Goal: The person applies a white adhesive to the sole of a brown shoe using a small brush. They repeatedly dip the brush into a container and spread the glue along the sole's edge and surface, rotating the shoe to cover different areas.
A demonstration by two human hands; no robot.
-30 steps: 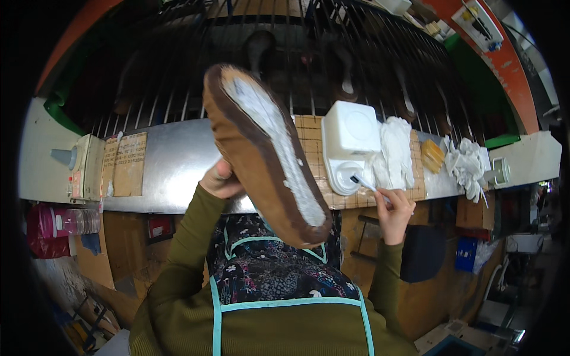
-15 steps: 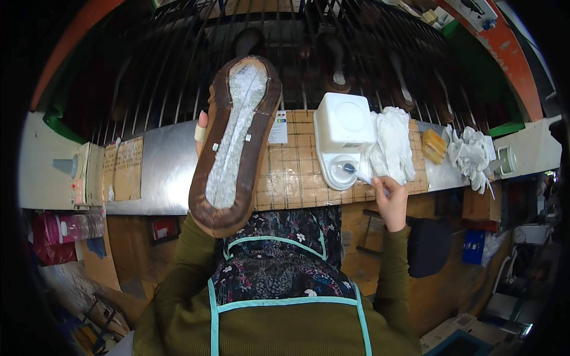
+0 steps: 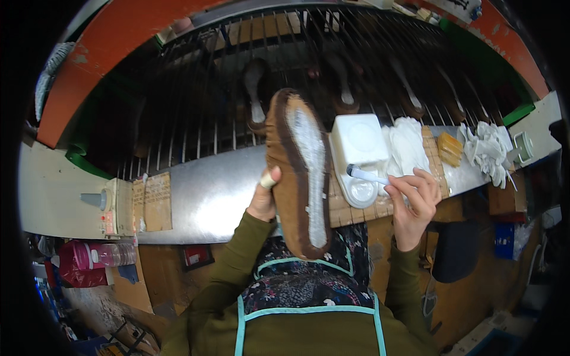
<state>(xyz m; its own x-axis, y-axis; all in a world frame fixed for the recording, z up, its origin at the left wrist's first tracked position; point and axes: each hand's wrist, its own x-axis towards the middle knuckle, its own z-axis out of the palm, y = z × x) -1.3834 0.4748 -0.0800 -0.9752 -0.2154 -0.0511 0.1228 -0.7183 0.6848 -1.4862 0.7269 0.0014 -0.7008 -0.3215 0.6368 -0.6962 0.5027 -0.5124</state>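
Observation:
My left hand [image 3: 263,199] is closed on a brown suede shoe upper [image 3: 285,190] that looks stretched over a last. It stands on end, tilted, its underside toward me, with a pale grey strip along the middle and a dark brown band around it. A pale wrap covers the thumb of that hand; its other fingers are hidden behind the shoe. My right hand [image 3: 414,207] pinches a small brush [image 3: 371,176] with a white handle and dark tip. The tip is over a white plastic dispenser [image 3: 358,139], above its round cup [image 3: 361,193].
White gloves [image 3: 408,145] lie right of the dispenser on cardboard. Beyond are a yellow block [image 3: 450,148], crumpled white gloves [image 3: 488,148] and a pale green mug [image 3: 523,146]. Several similar shoes [image 3: 255,95] rest on the metal-bar rack [image 3: 196,95] behind the metal bench [image 3: 214,184].
The brush has lifted out of the cup area. The shoe has turned, showing more of its suede side, and my left hand now shows beside it. The view has shifted.

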